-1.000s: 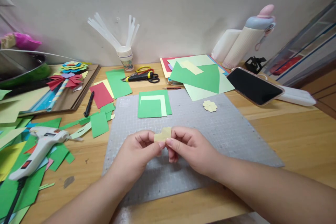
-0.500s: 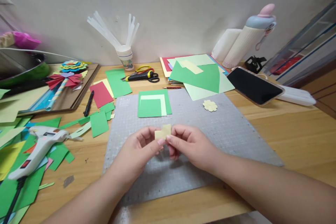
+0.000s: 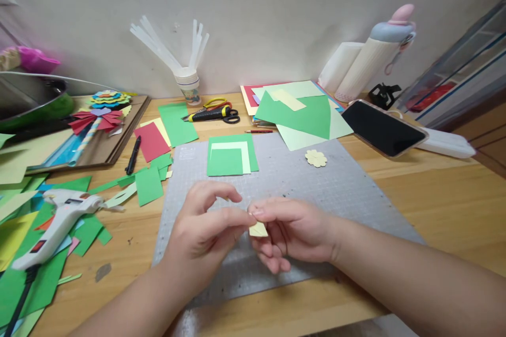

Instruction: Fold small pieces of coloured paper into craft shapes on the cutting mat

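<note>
In my head view, I locate the work piece, a small folded pale yellow paper (image 3: 258, 230), just below the centre of the frame, above the grey cutting mat (image 3: 185, 184). The right hand (image 3: 298, 226) pinches it at its upper edge between thumb and index finger; the remaining fingers are loosely curled below. The left hand (image 3: 203, 229) is partly open: its thumb tip meets the same upper edge, and its index finger is raised apart from the thumb. I cannot tell whether its lower fingers grip the paper.

Ahead of the hands, I note stacked green squares (image 3: 225, 163) at the centre of the frame. A scalloped yellow paper flower (image 3: 316, 158) lies flat on the mat, right of centre. I find the glue gun (image 3: 59, 226) at lower left, over paper scraps (image 3: 87, 237), and the phone (image 3: 385, 127) at right.
</note>
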A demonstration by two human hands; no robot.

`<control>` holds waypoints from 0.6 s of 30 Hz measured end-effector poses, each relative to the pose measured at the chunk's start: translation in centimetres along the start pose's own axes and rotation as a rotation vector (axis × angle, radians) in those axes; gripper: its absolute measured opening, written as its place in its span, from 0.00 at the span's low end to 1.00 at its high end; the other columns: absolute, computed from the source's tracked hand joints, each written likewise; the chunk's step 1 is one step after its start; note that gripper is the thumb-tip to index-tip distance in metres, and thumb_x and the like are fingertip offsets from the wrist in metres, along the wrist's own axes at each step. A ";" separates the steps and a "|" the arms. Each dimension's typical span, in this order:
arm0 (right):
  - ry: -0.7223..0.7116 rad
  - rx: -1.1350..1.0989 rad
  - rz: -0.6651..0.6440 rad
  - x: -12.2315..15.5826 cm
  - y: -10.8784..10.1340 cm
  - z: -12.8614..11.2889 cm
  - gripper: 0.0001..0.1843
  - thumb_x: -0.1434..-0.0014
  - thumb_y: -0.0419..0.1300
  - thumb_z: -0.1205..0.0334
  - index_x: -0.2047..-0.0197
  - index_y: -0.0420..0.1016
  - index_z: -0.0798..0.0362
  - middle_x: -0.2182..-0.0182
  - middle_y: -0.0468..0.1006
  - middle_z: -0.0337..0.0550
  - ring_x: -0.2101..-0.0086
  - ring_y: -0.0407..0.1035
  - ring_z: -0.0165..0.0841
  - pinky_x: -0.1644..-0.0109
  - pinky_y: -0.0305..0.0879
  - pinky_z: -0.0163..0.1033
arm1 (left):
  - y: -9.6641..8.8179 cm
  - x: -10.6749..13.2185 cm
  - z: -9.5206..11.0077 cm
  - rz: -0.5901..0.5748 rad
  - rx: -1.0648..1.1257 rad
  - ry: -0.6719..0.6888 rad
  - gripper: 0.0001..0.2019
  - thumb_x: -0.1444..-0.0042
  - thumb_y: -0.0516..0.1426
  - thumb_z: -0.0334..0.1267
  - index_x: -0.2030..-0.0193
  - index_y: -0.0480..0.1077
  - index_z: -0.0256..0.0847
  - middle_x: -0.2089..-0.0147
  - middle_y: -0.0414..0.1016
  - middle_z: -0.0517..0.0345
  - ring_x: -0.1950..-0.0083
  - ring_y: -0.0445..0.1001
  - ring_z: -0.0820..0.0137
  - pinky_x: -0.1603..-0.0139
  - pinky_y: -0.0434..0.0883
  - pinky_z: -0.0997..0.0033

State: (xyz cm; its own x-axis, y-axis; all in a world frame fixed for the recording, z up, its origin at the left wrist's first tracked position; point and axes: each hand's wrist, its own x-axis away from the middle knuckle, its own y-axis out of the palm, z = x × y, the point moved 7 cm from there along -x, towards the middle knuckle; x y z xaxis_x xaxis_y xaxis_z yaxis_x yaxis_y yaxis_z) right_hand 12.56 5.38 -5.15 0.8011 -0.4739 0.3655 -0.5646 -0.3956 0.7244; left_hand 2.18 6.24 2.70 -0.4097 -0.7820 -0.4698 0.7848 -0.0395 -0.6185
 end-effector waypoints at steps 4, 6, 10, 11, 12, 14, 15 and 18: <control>-0.208 0.081 0.174 0.1 -0.9 -1.5 0.12 0.46 0.61 0.55 0.72 0.67 0.55 0.82 0.72 0.36 0.83 0.69 0.26 0.84 0.59 0.25 | 0.7 0.2 -2.2 0.054 0.292 -0.341 0.12 0.46 0.57 0.29 0.56 0.69 0.48 0.56 0.67 0.57 0.55 0.67 0.67 0.56 0.64 0.68; -0.315 0.214 0.287 0.3 -1.4 -2.2 0.14 0.45 0.61 0.53 0.72 0.67 0.55 0.81 0.72 0.36 0.82 0.68 0.24 0.83 0.59 0.26 | 1.9 0.9 -3.6 0.042 0.540 -0.587 0.06 0.45 0.56 0.33 0.60 0.67 0.43 0.61 0.68 0.58 0.63 0.67 0.69 0.62 0.65 0.70; -0.401 0.417 0.376 0.6 -1.4 -2.6 0.17 0.44 0.59 0.49 0.72 0.67 0.55 0.79 0.71 0.35 0.81 0.66 0.23 0.80 0.60 0.27 | 4.3 1.4 -4.0 -0.142 0.791 -0.799 0.08 0.46 0.57 0.40 0.71 0.66 0.39 0.72 0.68 0.61 0.71 0.64 0.72 0.69 0.62 0.73; -0.403 0.443 0.369 0.6 -1.2 -2.6 0.17 0.44 0.59 0.49 0.72 0.66 0.55 0.79 0.70 0.35 0.81 0.66 0.23 0.80 0.59 0.28 | 4.4 1.3 -4.0 -0.162 0.797 -0.808 0.09 0.47 0.58 0.40 0.73 0.66 0.39 0.73 0.69 0.61 0.71 0.65 0.73 0.69 0.62 0.74; -0.401 0.467 0.362 0.6 -1.1 -2.6 0.17 0.44 0.59 0.49 0.72 0.66 0.55 0.78 0.70 0.34 0.80 0.66 0.23 0.80 0.59 0.28 | 4.4 1.3 -3.9 -0.167 0.796 -0.813 0.10 0.48 0.59 0.40 0.74 0.65 0.39 0.74 0.69 0.62 0.71 0.65 0.73 0.69 0.61 0.74; -0.392 0.510 0.349 0.7 -0.9 -2.5 0.16 0.43 0.59 0.49 0.71 0.66 0.55 0.78 0.69 0.34 0.80 0.66 0.23 0.80 0.58 0.28 | 4.3 1.2 -3.9 -0.155 0.784 -0.828 0.10 0.49 0.61 0.40 0.75 0.66 0.39 0.75 0.70 0.63 0.72 0.65 0.74 0.70 0.61 0.75; -0.389 0.522 0.349 0.7 -0.9 -2.5 0.16 0.43 0.59 0.50 0.71 0.66 0.55 0.79 0.69 0.34 0.80 0.66 0.23 0.80 0.58 0.28 | 4.2 1.3 -4.0 -0.141 0.777 -0.838 0.10 0.50 0.61 0.39 0.75 0.66 0.39 0.75 0.70 0.63 0.73 0.65 0.74 0.70 0.61 0.75; -0.400 0.512 0.383 0.9 -1.1 -2.8 0.16 0.43 0.59 0.51 0.72 0.65 0.54 0.79 0.69 0.34 0.80 0.66 0.23 0.79 0.59 0.29 | 3.9 1.6 -4.4 -0.084 0.779 -0.878 0.08 0.51 0.63 0.40 0.74 0.69 0.39 0.76 0.68 0.64 0.74 0.63 0.75 0.70 0.60 0.75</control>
State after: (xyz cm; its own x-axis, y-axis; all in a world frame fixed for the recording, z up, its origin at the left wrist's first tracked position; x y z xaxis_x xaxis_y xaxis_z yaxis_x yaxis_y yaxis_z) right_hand 14.42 7.59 -4.04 0.4520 -0.8629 0.2261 -0.8892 -0.4157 0.1911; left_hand 2.58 7.60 -3.24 -0.2513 -0.9071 0.3377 0.9677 -0.2429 0.0679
